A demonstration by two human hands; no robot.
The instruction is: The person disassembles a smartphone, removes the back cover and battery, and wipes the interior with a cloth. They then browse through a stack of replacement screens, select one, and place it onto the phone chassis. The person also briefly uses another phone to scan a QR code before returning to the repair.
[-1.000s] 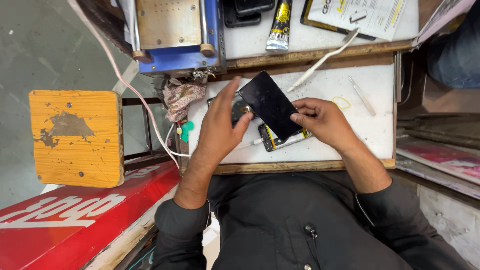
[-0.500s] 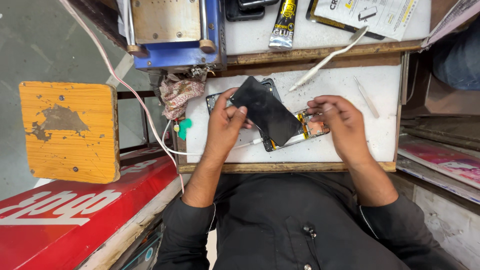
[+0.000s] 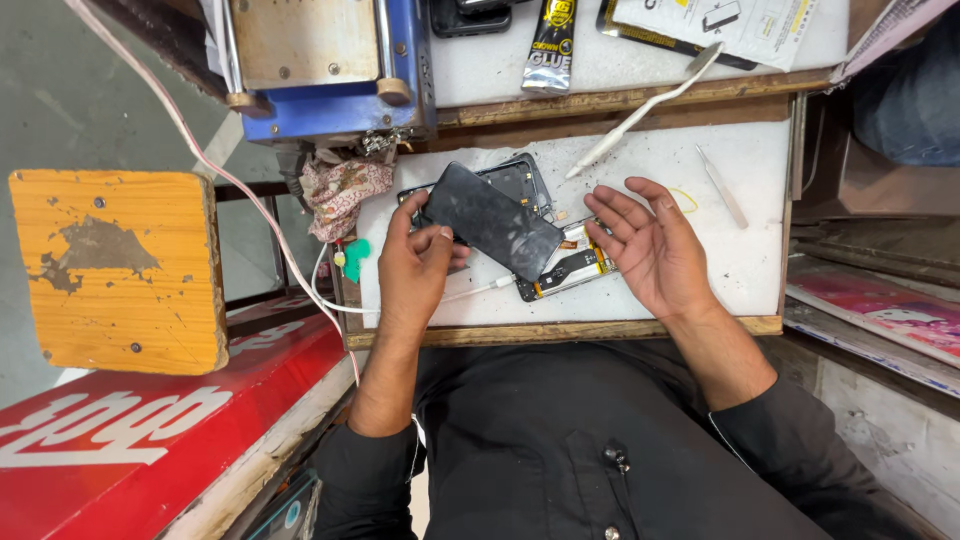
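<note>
Your left hand [image 3: 418,262] pinches the glossy black phone screen [image 3: 491,220] near the counter's [image 3: 750,260] left edge; your right hand [image 3: 650,248] hovers spread, with bare room rightward.

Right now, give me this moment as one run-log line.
left hand: holds black screen panel | right hand: open, above opened phone body | tweezers: untouched on mat
</note>
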